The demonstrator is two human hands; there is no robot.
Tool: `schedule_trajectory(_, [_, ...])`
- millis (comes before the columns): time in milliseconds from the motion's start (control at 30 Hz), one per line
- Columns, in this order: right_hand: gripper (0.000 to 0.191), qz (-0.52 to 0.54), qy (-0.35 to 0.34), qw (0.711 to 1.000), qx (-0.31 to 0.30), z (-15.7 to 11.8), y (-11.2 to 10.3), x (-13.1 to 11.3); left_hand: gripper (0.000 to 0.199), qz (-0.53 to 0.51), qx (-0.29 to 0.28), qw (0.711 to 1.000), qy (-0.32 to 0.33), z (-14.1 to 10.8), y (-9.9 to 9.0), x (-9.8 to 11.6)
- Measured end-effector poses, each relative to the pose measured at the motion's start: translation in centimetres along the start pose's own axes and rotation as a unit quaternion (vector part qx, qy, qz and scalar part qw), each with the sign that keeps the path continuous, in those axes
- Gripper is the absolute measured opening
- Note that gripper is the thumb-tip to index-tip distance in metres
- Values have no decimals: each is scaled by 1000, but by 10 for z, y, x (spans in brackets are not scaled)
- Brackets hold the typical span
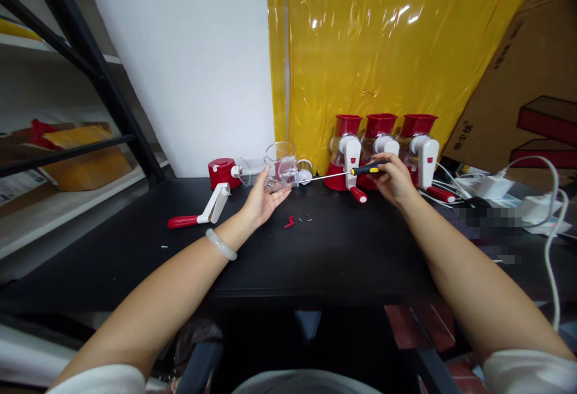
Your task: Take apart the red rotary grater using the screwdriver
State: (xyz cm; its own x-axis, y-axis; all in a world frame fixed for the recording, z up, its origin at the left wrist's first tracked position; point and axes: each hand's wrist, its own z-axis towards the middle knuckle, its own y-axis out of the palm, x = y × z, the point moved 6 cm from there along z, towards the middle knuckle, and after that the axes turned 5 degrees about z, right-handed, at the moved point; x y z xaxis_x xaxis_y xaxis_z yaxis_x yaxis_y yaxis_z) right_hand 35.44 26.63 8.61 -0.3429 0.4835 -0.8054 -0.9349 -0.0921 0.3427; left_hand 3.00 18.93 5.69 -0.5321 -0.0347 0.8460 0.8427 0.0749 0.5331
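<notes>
My left hand (265, 200) is closed around a clear plastic grater housing (280, 163), held just above the black table. In my right hand (394, 179) is a screwdriver (367, 169) with a black and yellow handle, gripped by the fingertips. Its long shaft points left, and the tip meets or nearly meets the housing's right side; exact contact is too small to tell. Below the housing lie a small red plastic piece (289, 222) and several tiny screws (306, 220). A drum with a white end (305, 172) stands just behind the screwdriver tip.
A red base with a white crank (215, 202) and red handle sits at left. Three red-and-white rotary graters (349, 142) stand in a row at back right. White cables and chargers (496, 185) lie at the right. Yellow sheeting (360, 51) and a cardboard box (509, 93) rise behind.
</notes>
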Motion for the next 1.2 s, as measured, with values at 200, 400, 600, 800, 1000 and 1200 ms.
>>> schedule_trajectory(200, [33,-44,-6,999,-25,-4,4,-4,60,-7,7,1000,11,2,-3,0])
schedule_trajectory(400, [41,-212,-23,977,-8,-3,2,1,60,-17,37,998,46,6,-10,5])
schedule_trajectory(600, [24,-65,29,997,-23,-5,9,12,55,-19,44,997,63,3,-9,8])
schedule_trajectory(800, [31,-34,29,998,-32,-5,8,13,56,-27,36,998,54,3,-9,7])
schedule_trajectory(1000, [53,-194,-10,981,-16,-4,2,7,50,-37,47,997,56,3,-9,7])
schedule_trajectory(1200, [31,-94,31,995,-8,-3,5,12,50,-38,50,996,62,2,-8,7])
